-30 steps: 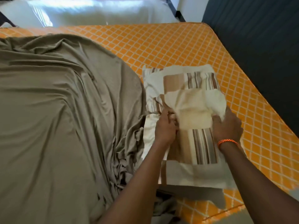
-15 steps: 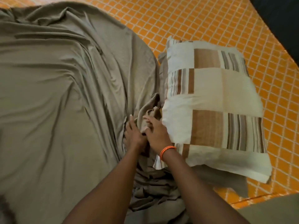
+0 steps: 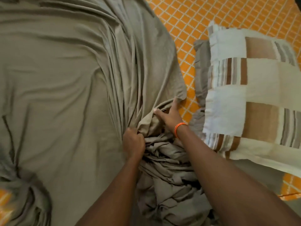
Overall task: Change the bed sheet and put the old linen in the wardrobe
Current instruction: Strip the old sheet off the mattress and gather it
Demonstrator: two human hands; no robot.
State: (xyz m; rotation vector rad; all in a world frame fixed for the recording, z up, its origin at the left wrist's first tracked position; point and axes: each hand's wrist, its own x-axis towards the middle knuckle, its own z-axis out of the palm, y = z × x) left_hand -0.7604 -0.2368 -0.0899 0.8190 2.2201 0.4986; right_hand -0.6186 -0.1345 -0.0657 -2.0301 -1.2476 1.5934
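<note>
Taupe bed sheet [image 3: 65,95] covers most of the orange lattice-print mattress [image 3: 211,22], bunched into folds near the bed's near edge. Left hand [image 3: 133,142] is fisted around a gathered fold. Right hand [image 3: 171,118], orange bracelet [image 3: 179,128] at the wrist, presses spread fingers on the sheet's edge. Striped patchwork pillow [image 3: 254,98] lies to the right, on the mattress.
</note>
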